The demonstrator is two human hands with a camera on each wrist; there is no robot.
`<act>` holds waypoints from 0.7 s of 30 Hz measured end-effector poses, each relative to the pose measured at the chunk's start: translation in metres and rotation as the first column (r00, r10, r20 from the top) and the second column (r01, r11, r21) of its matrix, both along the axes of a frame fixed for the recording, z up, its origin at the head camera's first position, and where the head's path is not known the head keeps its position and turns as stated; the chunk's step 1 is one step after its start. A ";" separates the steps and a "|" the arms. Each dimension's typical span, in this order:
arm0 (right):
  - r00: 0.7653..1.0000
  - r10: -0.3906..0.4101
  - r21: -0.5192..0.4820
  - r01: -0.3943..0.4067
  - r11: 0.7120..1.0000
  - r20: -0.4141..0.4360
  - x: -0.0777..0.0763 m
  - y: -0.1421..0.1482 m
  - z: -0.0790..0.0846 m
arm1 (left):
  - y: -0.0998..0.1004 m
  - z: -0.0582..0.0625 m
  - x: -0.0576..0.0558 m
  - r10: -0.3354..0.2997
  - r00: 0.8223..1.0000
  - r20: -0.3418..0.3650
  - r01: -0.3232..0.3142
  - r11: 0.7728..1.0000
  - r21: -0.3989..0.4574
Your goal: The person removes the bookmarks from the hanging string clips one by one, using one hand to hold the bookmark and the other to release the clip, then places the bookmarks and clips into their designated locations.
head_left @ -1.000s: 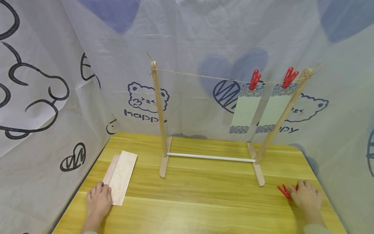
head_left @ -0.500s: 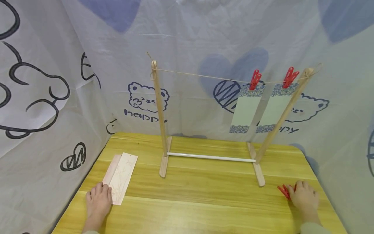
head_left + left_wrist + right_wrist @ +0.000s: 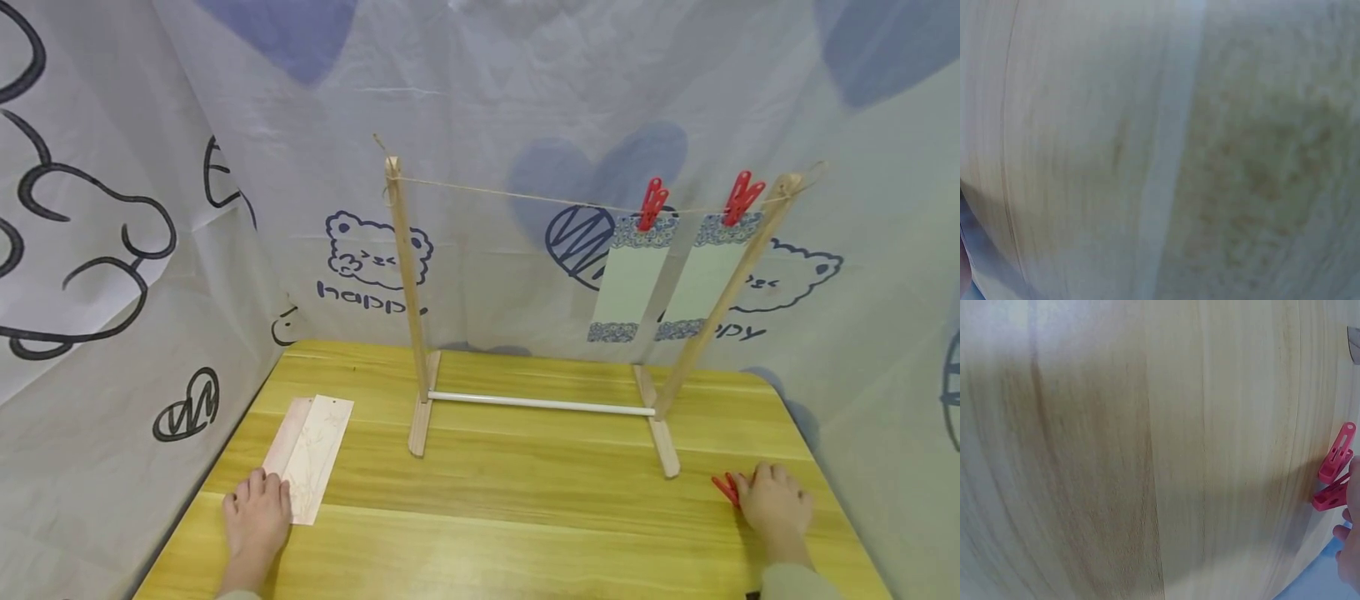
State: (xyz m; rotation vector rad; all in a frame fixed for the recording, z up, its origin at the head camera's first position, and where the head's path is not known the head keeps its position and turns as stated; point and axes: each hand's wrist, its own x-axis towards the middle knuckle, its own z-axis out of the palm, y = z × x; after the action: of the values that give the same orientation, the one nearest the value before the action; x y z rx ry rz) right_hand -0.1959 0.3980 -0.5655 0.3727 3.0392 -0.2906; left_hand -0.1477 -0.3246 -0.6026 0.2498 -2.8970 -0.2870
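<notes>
My left hand (image 3: 257,517) rests at the lower left end of two overlapping bookmarks, its fingers loosely bent. The upper, cream bookmark (image 3: 318,467) bears a faint branch pattern; a pinkish bookmark (image 3: 288,433) lies partly beneath it. On the right, my right hand (image 3: 774,504) lies over red clothespins, thumb beside them. One clothespin (image 3: 725,492) sticks out to the left of the thumb. In the right wrist view, red clothespins (image 3: 1338,453) lie at the fingers (image 3: 1342,532); whether the hand pinches one is hidden. The left wrist view shows almost only blurred tabletop.
A wooden stand (image 3: 408,283) with a string (image 3: 517,193) across its posts stands at the back. Toward the right, two blue-patterned bookmarks (image 3: 632,283) hang from red clothespins (image 3: 652,205). A white rod (image 3: 540,404) joins the stand's feet. Printed cloth (image 3: 480,83) surrounds the table (image 3: 487,550).
My right hand has shifted slightly left over the clothespins. The upper bookmark has slid a little toward me and turned slightly. The left hand has hardly moved.
</notes>
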 end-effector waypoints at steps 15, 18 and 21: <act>0.998 -0.065 -0.031 0.065 0.997 0.018 -0.002 0.002 0.000 | 0.004 0.001 0.001 0.033 0.999 0.012 -0.033 0.999 -0.017; 0.995 -0.086 -0.034 0.088 0.996 0.040 -0.003 0.002 0.002 | 0.005 0.000 0.000 0.040 0.999 0.002 -0.040 0.999 -0.017; 0.993 -0.104 -0.038 0.107 0.994 0.060 -0.004 0.001 0.003 | 0.006 -0.001 0.000 0.046 0.999 -0.015 -0.047 0.999 -0.015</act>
State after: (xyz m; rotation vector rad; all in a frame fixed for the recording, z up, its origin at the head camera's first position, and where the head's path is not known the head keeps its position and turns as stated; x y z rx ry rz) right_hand -0.2001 0.3994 -0.5629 0.5305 2.9573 -0.3414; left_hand -0.1478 -0.3188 -0.6035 0.3105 -2.8733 -0.2575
